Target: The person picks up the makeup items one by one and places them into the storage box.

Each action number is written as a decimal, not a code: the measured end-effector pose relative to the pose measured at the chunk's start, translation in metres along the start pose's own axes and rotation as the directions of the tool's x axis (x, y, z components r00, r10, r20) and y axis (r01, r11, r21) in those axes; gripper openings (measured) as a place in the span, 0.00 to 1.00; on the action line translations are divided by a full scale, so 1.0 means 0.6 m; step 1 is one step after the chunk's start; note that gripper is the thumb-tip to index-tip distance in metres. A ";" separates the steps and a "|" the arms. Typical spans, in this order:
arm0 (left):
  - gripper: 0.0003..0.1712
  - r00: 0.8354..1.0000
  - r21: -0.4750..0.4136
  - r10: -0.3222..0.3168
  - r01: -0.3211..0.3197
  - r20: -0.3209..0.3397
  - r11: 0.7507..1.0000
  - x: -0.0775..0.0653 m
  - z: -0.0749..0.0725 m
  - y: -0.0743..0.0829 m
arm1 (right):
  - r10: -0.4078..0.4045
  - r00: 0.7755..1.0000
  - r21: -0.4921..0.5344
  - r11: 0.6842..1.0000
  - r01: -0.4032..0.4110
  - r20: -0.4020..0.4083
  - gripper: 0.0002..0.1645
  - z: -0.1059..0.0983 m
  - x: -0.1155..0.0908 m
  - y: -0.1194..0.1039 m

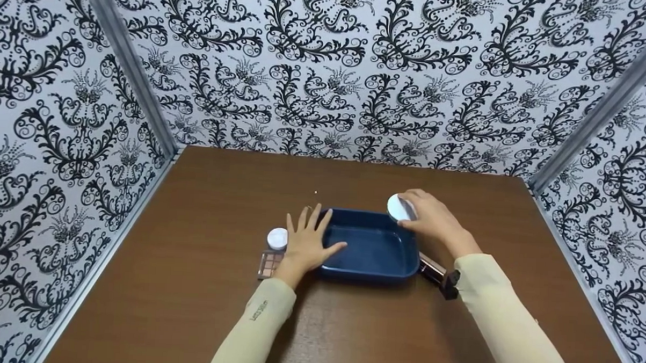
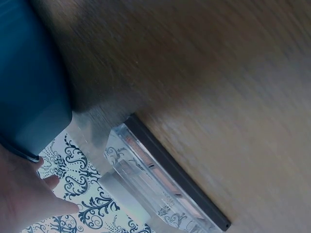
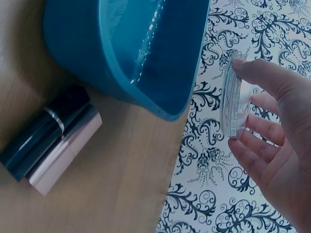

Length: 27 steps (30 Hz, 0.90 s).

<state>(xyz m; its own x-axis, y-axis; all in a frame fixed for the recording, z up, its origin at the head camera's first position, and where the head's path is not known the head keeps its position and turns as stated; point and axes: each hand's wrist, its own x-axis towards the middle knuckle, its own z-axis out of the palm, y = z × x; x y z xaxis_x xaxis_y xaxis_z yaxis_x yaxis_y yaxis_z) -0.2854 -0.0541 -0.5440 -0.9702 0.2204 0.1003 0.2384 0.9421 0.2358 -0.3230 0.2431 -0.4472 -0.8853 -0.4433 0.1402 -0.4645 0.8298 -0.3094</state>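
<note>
My right hand (image 1: pixel 434 217) pinches a round, flat disc (image 1: pixel 398 207) between thumb and fingertips, above the far right corner of a blue rectangular tray (image 1: pixel 368 276). The disc looks white from above; in the right wrist view its edge is clear, like a compact or a lid (image 3: pixel 232 104). My left hand (image 1: pixel 304 245) is spread with straight fingers at the tray's left rim; whether it presses on the rim I cannot tell. Beside it lie a clear-lidded eyeshadow palette (image 1: pixel 269 264) and a small white round container (image 1: pixel 277 238).
Right of the tray, a black tube with a silver band (image 3: pixel 46 131) lies against a pinkish one (image 3: pixel 68 150). A tiny white speck (image 1: pixel 315 192) shows behind the tray. Patterned walls (image 1: pixel 326 85) enclose the brown wooden table (image 1: pixel 190 284) at the back and sides.
</note>
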 end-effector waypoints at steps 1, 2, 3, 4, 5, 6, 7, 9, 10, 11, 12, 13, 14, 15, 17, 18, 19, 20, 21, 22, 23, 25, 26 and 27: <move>0.53 1.000 0.001 0.000 0.000 -0.002 1.000 0.000 0.000 0.000 | -0.003 1.000 0.002 1.000 0.003 0.002 0.40 0.001 0.002 -0.003; 0.53 1.000 0.006 -0.001 0.001 0.000 1.000 0.000 0.000 0.000 | -0.007 1.000 0.004 1.000 0.007 0.004 0.40 0.003 0.003 -0.005; 0.53 1.000 0.009 -0.002 0.002 0.001 1.000 0.000 0.001 -0.001 | -0.011 1.000 0.005 1.000 0.011 0.007 0.40 0.005 0.005 -0.007; 0.53 1.000 0.009 -0.002 0.002 -0.002 1.000 0.000 0.001 0.000 | -0.016 1.000 0.005 1.000 0.016 0.010 0.40 0.007 0.006 -0.010; 0.53 1.000 0.012 -0.003 0.003 -0.001 1.000 0.000 0.001 0.000 | -0.022 1.000 0.006 1.000 0.022 0.011 0.40 0.009 0.008 -0.012; 0.54 1.000 0.014 -0.004 0.004 0.001 1.000 0.000 0.001 0.000 | -0.027 1.000 0.008 1.000 0.027 0.015 0.40 0.012 0.009 -0.014; 0.54 1.000 0.016 -0.005 0.005 0.001 1.000 0.000 0.001 0.000 | -0.029 0.999 0.010 1.000 0.029 0.019 0.40 0.013 0.011 -0.017; 0.54 1.000 0.017 -0.009 0.009 0.009 1.000 0.000 0.001 0.001 | -0.038 0.999 0.013 0.999 0.037 0.023 0.40 0.017 0.013 -0.022; 0.53 1.000 0.014 -0.009 0.008 0.007 1.000 -0.001 0.000 0.001 | -0.042 0.999 0.014 0.999 0.042 0.025 0.40 0.018 0.014 -0.024; 0.53 1.000 0.014 -0.010 0.010 0.012 1.000 0.000 0.000 0.001 | -0.045 0.999 0.015 0.999 0.045 0.028 0.40 0.020 0.015 -0.027; 0.54 1.000 0.017 -0.012 0.011 0.014 1.000 0.000 0.000 0.001 | -0.047 0.998 0.015 0.999 0.047 0.031 0.40 0.021 0.015 -0.029; 0.54 1.000 0.020 -0.013 0.013 0.018 1.000 0.001 0.000 0.000 | -0.052 0.998 0.014 0.999 0.051 0.033 0.40 0.023 0.016 -0.032; 0.54 1.000 0.023 -0.017 0.017 0.025 1.000 0.002 0.001 0.000 | -0.055 0.998 0.014 0.998 0.055 0.035 0.39 0.025 0.017 -0.034; 0.54 1.000 0.023 -0.016 0.015 0.020 1.000 0.002 0.000 0.000 | -0.060 0.997 0.013 0.998 0.059 0.038 0.39 0.026 0.018 -0.036; 0.54 1.000 0.034 -0.018 0.018 0.025 0.999 0.003 0.000 0.000 | -0.067 0.997 0.014 0.998 0.067 0.045 0.39 0.030 0.020 -0.039; 0.55 0.999 0.040 -0.020 0.019 0.028 0.999 0.003 0.000 0.000 | -0.073 0.996 0.013 0.997 0.072 0.048 0.39 0.032 0.021 -0.040; 0.55 0.999 0.041 -0.021 0.020 0.030 0.999 0.003 0.001 0.000 | -0.079 0.996 0.012 0.997 0.078 0.052 0.39 0.034 0.022 -0.042; 0.55 0.999 0.041 -0.020 0.019 0.030 0.999 0.003 0.001 0.000 | -0.079 0.995 0.015 0.997 0.079 0.056 0.40 0.036 0.023 -0.044; 0.55 0.999 0.042 -0.018 0.017 0.027 0.999 0.003 0.001 0.000 | -0.082 0.995 0.017 0.997 0.081 0.061 0.40 0.038 0.024 -0.046; 0.55 0.999 0.047 -0.020 0.019 0.030 0.999 0.003 0.002 0.000 | -0.087 0.994 0.016 0.996 0.086 0.063 0.40 0.040 0.025 -0.048; 0.55 0.999 0.046 -0.020 0.019 0.029 0.999 0.003 0.002 0.000 | -0.093 0.994 0.014 0.996 0.092 0.063 0.40 0.041 0.026 -0.050; 0.55 0.999 0.047 -0.022 0.020 0.032 0.999 0.004 0.003 0.000 | -0.099 0.993 0.019 0.995 0.098 0.065 0.40 0.045 0.028 -0.055; 0.55 0.999 0.047 -0.023 0.021 0.032 0.999 0.004 0.003 0.001 | -0.101 0.993 0.023 0.995 0.099 0.066 0.40 0.046 0.029 -0.057; 0.55 0.999 0.045 -0.025 0.023 0.035 0.999 0.004 0.003 0.001 | -0.105 0.992 0.024 0.994 0.104 0.066 0.39 0.049 0.030 -0.059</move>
<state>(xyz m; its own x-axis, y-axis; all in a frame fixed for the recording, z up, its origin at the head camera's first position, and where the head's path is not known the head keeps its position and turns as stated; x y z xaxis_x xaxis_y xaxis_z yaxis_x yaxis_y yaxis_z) -0.2878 -0.0526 -0.5453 -0.9767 0.2057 0.0609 0.2137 0.9574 0.1944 -0.3218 0.1957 -0.4611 -0.8283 -0.5495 0.1094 -0.5531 0.7709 -0.3159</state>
